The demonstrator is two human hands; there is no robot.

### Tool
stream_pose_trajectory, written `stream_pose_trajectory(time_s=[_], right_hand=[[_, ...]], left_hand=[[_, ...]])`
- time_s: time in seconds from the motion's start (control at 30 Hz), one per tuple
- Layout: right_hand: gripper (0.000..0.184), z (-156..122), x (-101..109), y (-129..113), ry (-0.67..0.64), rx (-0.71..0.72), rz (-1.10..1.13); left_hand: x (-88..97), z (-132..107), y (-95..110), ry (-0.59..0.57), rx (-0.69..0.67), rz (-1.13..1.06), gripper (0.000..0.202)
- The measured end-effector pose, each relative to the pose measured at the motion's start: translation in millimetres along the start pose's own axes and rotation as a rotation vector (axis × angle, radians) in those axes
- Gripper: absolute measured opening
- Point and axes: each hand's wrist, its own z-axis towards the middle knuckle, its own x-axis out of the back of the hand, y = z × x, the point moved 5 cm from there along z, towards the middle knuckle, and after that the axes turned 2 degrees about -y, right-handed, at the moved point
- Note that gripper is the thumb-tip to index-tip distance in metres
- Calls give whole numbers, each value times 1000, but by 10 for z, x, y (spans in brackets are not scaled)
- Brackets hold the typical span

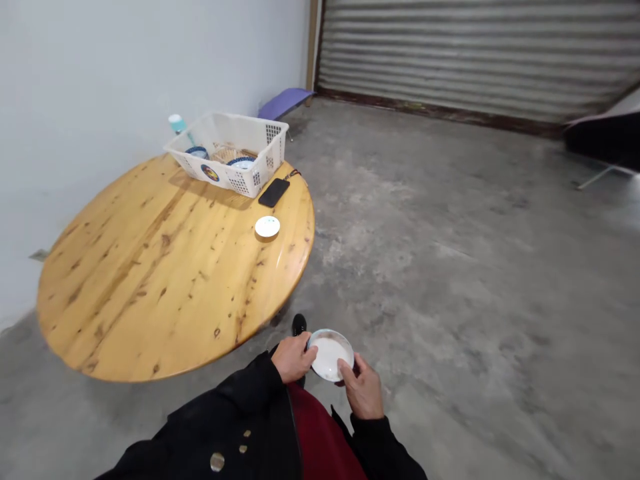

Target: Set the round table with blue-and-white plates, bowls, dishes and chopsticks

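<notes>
A white bowl [329, 355] with a bluish rim is held in front of my body, beyond the table's edge and over the floor. My left hand [293, 358] grips its left side, thumb over the rim. On the opposite side my right hand [363, 387] is closed on the rim, its thumb reaching inside. The fingers under the bowl are mostly hidden. A small white dish [267, 227] rests on the round wooden table [150, 280], apart from both hands.
At the table's far side stands a white plastic basket [227, 181] with blue-patterned bowls [242, 163] and a turquoise, white-capped item [177, 124]. A black phone [274, 193] lies beside it. Behind are a purple surface [285, 103] and a roller shutter [450, 60]. Concrete floor [450, 267] spreads rightward.
</notes>
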Motion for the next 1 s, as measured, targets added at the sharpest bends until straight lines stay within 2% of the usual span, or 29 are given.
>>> stream_pose_trajectory(time_s=[0.1,0.23,0.4,0.5,0.63,0.8,1.0], right_hand=[[44,356,98,-98,-29,25,-26],[41,900,200,-421,-15,107,-151],[42,1633,78,-904,-132,142,-236],[43,2063,-103,-1163,-224,163,-277],[46,2532,-413,-1440,-317,181,-271],[46,2920,-850,-1729,-447,254,-306],[46,3354,-1394,-2019,-550,446,-540]], left_hand=[[126,259,96,17,-4,-63,26],[404,683,194,63,0,-148,25],[835,1153,162,137,18,-315,27],[1071,1353,52,215,64,-419,27],[1363,1517,-111,371,137,-415,25],[1676,1626,-305,473,270,-391,27],[1961,1796,-549,642,450,-403,25]])
